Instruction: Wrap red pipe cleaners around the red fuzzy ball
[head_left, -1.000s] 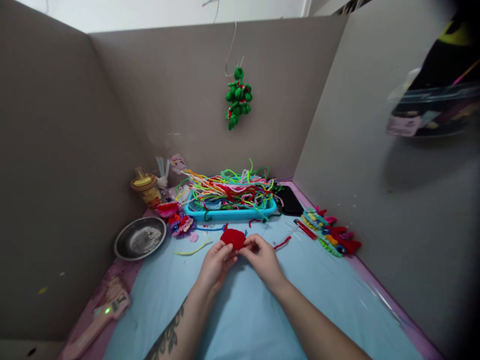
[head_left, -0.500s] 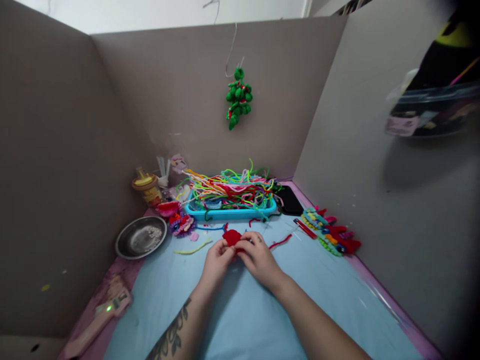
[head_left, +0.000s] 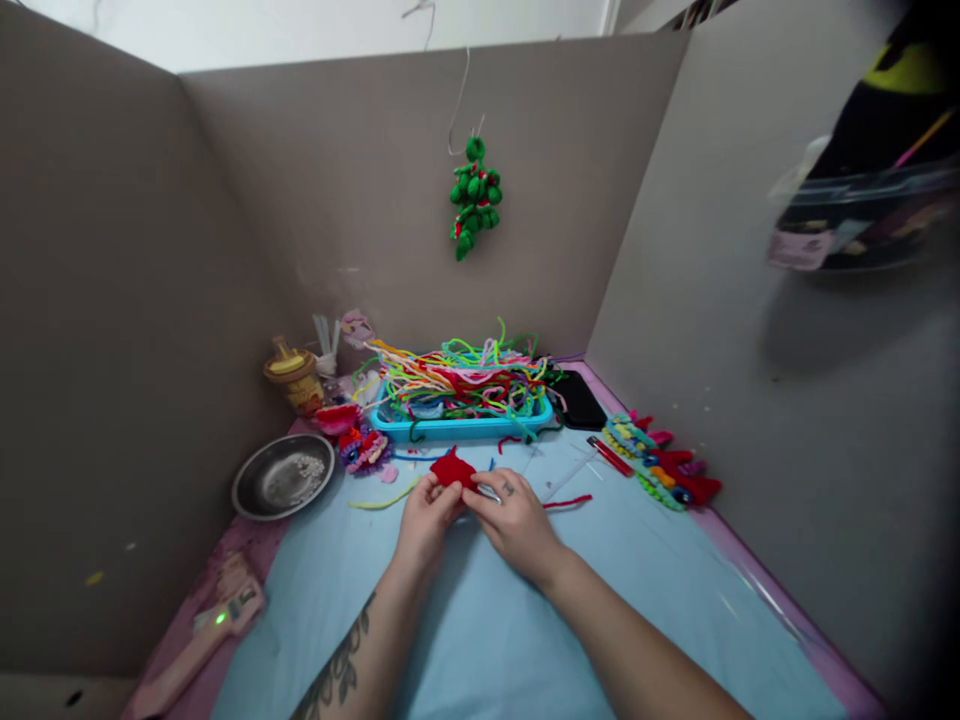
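A small red fuzzy piece made of pipe cleaner sits between my fingertips over the light blue mat. My left hand pinches its left side. My right hand pinches its right side, fingers closed, a ring on one finger. A loose red pipe cleaner trails to the right of my right hand. Behind the piece stands a turquoise tray heaped with pipe cleaners of many colours.
A steel bowl lies at the left, with a pink glue gun nearer me. Finished colourful figures lie at the right by a black phone. A green figure hangs on the cardboard back wall.
Both hands have moved slightly left and away from me with the red piece, and the right hand has closed in over it. The loose red pipe cleaner has shifted lower on the mat.
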